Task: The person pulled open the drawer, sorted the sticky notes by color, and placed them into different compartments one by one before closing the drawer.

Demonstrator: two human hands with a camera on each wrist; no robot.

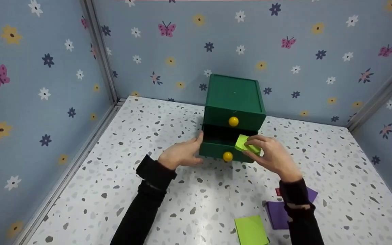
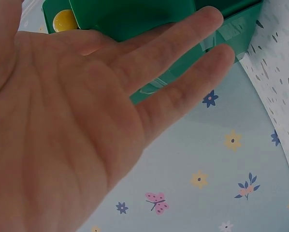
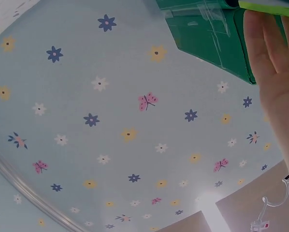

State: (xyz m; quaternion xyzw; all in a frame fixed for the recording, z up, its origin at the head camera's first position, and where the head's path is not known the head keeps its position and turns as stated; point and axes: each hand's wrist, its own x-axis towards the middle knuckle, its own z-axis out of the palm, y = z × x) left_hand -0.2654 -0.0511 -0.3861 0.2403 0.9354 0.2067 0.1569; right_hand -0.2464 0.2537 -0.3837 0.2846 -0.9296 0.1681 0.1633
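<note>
A small green two-drawer cabinet (image 1: 235,92) stands near the back wall, its lower drawer (image 1: 213,149) pulled out and its upper one closed. Each drawer front has a yellow knob, such as the lower knob (image 1: 227,156). My right hand (image 1: 272,154) pinches a lime-green pad of sticky notes (image 1: 242,141) over the right front of the open drawer. At the drawer's left side is my left hand (image 1: 184,153), fingers extended, its fingertips by the drawer edge. The left wrist view shows that palm (image 2: 72,130) with straight fingers beside the green plastic.
Another lime-green pad (image 1: 251,231) lies on the speckled table near the front. Purple pads (image 1: 277,215) lie beside it, partly hidden by the right sleeve (image 1: 299,207). Patterned walls (image 1: 168,44) with metal corner posts enclose the table.
</note>
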